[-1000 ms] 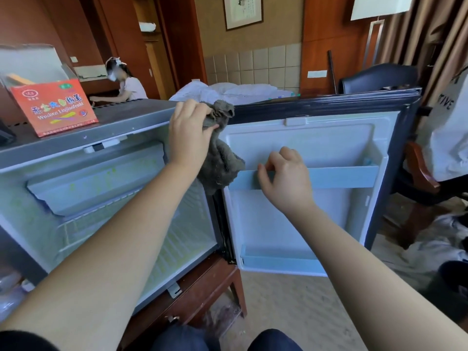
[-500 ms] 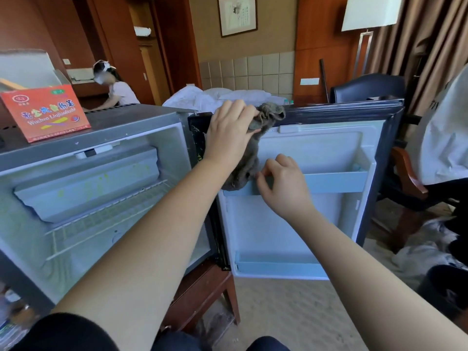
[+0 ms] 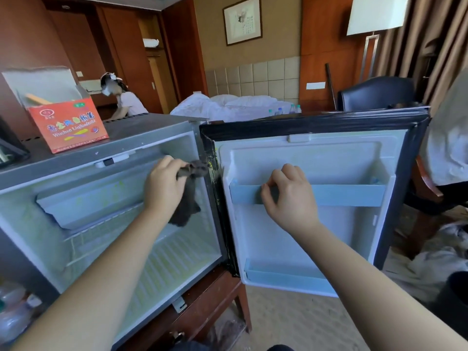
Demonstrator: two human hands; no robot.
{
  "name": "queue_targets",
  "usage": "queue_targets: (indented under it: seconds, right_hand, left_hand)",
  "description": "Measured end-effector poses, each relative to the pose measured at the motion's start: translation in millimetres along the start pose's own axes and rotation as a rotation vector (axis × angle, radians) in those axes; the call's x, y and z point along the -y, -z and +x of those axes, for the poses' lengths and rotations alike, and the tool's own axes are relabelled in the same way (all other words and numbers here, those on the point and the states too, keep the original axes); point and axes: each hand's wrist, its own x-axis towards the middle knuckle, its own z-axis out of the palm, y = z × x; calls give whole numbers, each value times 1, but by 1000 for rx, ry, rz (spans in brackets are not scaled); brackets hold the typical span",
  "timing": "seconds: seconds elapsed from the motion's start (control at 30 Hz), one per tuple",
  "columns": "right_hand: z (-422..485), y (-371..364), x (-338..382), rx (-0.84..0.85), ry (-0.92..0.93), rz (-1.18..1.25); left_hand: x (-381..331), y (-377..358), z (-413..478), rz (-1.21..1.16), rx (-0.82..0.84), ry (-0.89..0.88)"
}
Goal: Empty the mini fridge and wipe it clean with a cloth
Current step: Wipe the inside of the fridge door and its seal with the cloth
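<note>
Fridge: the grey metal mini fridge (image 3: 141, 134) sits on a low reddish wooden table (image 3: 202, 297). Its white-lined door (image 3: 304, 231) is swung wide to the right, and no food or drink shows inside.
Left hand: the left hand (image 3: 162, 191) grips a dark grey cloth (image 3: 186, 211). The cloth is bunched against the upper right inner wall near the hinge, with a loose tail hanging down.
Right hand: the right hand (image 3: 288, 201) has its fingers hooked over the pale blue plastic rail (image 3: 342, 195) of the upper door shelf, holding the door.
Dirt: yellow-green smears show on the white freezer box (image 3: 83, 206) and on the walls.
Risk, rail: a hard pull would likely pop the thin rail from its clips.
Risk, cloth: the hanging tail may snag on the white wire shelf (image 3: 106, 220), and the bunched cloth may miss the corners.
Risk, box: jolting the cabinet could shake the orange cardboard box (image 3: 68, 125) on top toward the edge.
Risk, smears: a single soiled cloth may spread the stains rather than lift them.
Count: one fridge, one door, two hands, one cloth, one wire shelf, one freezer box and one orange box. There are two door rails, the upper one and a lower pale blue rail (image 3: 283, 277).
</note>
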Motion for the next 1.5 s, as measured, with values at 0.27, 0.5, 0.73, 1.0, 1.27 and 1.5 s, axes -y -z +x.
queue_targets:
  seconds: [0.27,0.5,0.73,1.0,1.27,1.5]
  right_hand:
    - [5,-3,-6,1,-56,5]
    - [4,-11,-6,-58,-53,-3]
    - [5,-11,-8,-72,-34,-1]
    - [4,-13,-8,-83,-29,-12]
    - [3,-12,-8,-85,-35,-17]
    - [2,-11,-4,-80,-41,-28]
  left_hand:
    - [-48,10,48,-202,-167,92]
    - [-58,-8,33,-345,-233,78]
    - [-63,1,47,-336,-279,93]
    - [-55,-24,19,-263,-158,63]
    - [-69,7,62,-169,-198,-19]
    - [-50,-21,11,-97,-50,-23]
